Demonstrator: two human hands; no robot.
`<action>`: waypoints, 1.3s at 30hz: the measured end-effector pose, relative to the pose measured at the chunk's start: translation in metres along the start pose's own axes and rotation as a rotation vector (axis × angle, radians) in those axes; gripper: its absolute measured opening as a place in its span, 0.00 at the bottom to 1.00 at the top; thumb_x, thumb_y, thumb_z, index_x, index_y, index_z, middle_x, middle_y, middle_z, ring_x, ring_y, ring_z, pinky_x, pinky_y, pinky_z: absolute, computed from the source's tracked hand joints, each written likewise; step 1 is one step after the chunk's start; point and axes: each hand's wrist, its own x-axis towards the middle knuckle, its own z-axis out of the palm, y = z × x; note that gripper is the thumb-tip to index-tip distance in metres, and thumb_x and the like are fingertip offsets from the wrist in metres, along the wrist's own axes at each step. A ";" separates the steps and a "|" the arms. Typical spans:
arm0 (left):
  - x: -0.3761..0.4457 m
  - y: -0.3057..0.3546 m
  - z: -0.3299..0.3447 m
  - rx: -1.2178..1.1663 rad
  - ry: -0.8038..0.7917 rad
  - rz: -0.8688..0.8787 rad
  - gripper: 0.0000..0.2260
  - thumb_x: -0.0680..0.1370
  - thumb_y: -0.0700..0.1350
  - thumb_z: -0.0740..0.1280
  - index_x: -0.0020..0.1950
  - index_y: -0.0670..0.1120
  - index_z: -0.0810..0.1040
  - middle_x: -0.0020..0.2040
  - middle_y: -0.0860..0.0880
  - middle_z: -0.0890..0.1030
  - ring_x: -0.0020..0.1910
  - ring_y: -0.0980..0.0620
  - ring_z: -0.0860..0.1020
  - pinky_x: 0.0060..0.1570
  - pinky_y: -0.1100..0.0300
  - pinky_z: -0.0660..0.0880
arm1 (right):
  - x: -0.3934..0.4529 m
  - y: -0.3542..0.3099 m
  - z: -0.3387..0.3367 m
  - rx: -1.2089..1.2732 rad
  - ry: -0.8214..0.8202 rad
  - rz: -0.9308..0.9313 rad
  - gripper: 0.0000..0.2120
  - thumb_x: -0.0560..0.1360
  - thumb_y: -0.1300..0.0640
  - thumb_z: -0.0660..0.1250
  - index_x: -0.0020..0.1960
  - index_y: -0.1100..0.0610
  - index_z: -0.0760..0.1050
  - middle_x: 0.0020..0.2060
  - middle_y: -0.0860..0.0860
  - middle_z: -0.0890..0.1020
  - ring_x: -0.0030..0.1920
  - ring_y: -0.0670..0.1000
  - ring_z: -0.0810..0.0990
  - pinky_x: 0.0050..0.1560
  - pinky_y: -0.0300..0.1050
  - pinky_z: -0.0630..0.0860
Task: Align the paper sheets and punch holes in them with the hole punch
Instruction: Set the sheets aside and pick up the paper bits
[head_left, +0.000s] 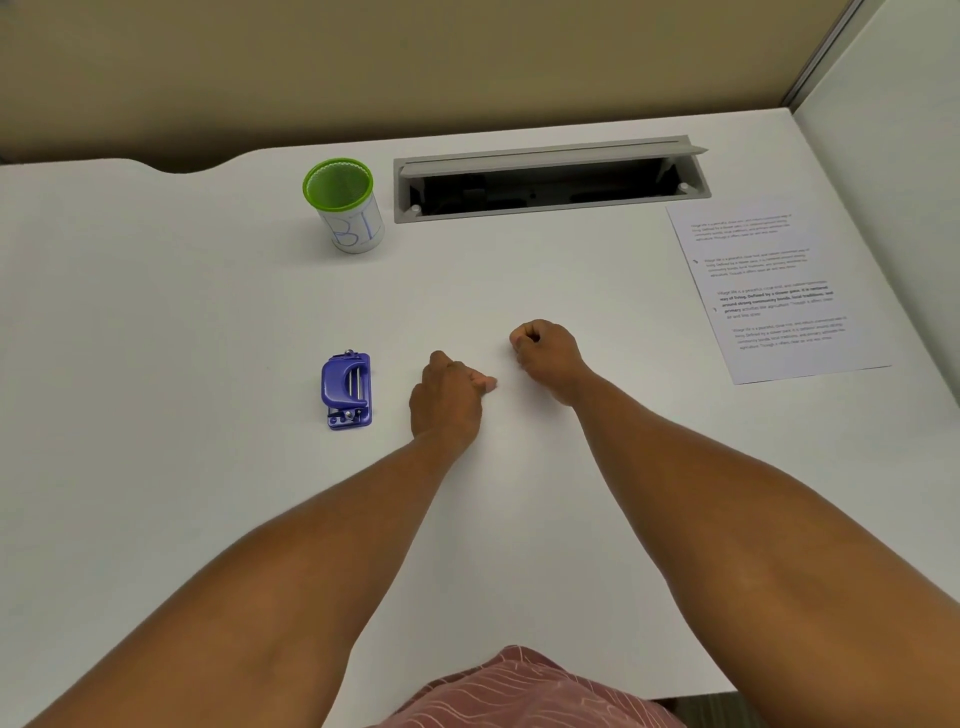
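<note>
Both hands rest as loose fists on the white laminate desk (156, 291), near its middle and a little toward the front edge. The left hand (447, 397) has its fingers (480, 383) curled in with the tips against the desktop, gripping nothing; the right hand (548, 356) is likewise curled shut and empty.

The white printed paper sheets (774, 291) lie flat close to the desk's right edge, tilted a little out of square with it, well apart from both hands. From this view it reads as one neat rectangle, so I cannot tell how many sheets are stacked there. The small blue metal-and-plastic hole punch (346, 391) sits upright just left of the left hand, toward the front of the desk. A green-rimmed mesh pen cup (344, 205) with a white label stands near the back edge, beside an open grey cable tray (550, 179) let into the desktop.

Neither aligning nor punching has begun. The paper should be light, limp and slick on the smooth laminate, so it would likely slide rather than lift; pinching it at the near corner or dragging it toward the middle seems the easiest start, then tapping one long edge on the desk to square it. The punch looks compact, rigid and fairly heavy for its size; its body could be grasped from the sides, with the curved lever on top left free for pressing.
</note>
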 end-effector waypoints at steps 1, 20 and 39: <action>0.003 -0.002 -0.003 -0.016 0.003 -0.012 0.07 0.79 0.52 0.68 0.46 0.51 0.83 0.55 0.47 0.73 0.51 0.43 0.78 0.51 0.50 0.75 | 0.001 -0.001 0.000 -0.005 -0.004 -0.001 0.09 0.76 0.62 0.59 0.40 0.53 0.75 0.38 0.46 0.77 0.41 0.49 0.76 0.45 0.42 0.75; 0.080 0.009 -0.117 -0.141 0.184 0.046 0.10 0.80 0.55 0.65 0.50 0.51 0.81 0.55 0.52 0.83 0.52 0.48 0.79 0.47 0.55 0.74 | 0.029 -0.109 0.020 -0.126 -0.059 -0.184 0.08 0.79 0.61 0.59 0.49 0.59 0.76 0.47 0.52 0.79 0.49 0.52 0.78 0.47 0.43 0.74; 0.184 -0.013 -0.225 -0.131 0.372 -0.005 0.06 0.74 0.53 0.72 0.45 0.52 0.82 0.44 0.52 0.82 0.43 0.49 0.78 0.38 0.59 0.70 | 0.119 -0.236 0.087 -0.290 -0.090 -0.416 0.07 0.77 0.61 0.60 0.44 0.58 0.75 0.41 0.54 0.78 0.39 0.52 0.74 0.32 0.41 0.70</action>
